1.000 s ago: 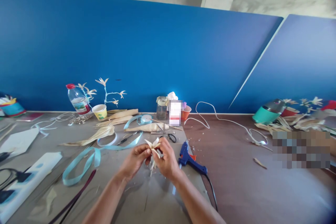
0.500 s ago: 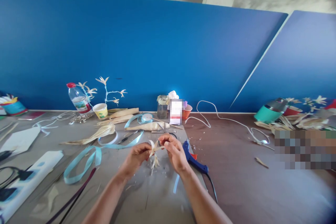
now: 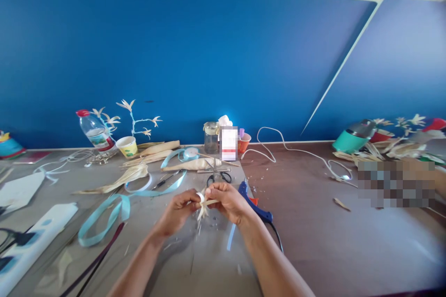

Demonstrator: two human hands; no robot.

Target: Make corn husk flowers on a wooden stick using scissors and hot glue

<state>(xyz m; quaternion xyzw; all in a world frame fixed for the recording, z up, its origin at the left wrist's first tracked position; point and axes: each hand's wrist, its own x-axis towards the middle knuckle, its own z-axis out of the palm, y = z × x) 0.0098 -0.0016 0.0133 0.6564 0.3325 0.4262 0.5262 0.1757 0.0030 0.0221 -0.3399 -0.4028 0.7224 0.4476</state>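
Note:
Above the grey work surface, a small pale dried-husk flower [image 3: 202, 212] is pinched between my two hands, its narrow petals pointing down. My left hand [image 3: 181, 209] grips it from the left with thumb and fingers pressed together. From the other side, my right hand [image 3: 227, 202] pinches a pale husk strip [image 3: 211, 202] at the flower's top. Black-handled scissors [image 3: 219, 177] lie just beyond my fingers. A blue glue gun [image 3: 257, 206] rests to the right of my right hand, beside a short light-blue ribbon piece [image 3: 231, 236].
Blue ribbon [image 3: 104, 218], dried husks [image 3: 134, 176] and a power strip [image 3: 42, 246] lie to the left. Behind stand a bottle [image 3: 95, 134], a paper cup [image 3: 127, 147] with flower stems and a glass jar [image 3: 211, 138]. Another person's blurred arm [image 3: 439, 176] reaches in at right.
The view has shifted slightly. My hands have drawn back from the scissors, whose handles now show. The flower has turned, its upper petals less spread. The other person's arm has come further into view.

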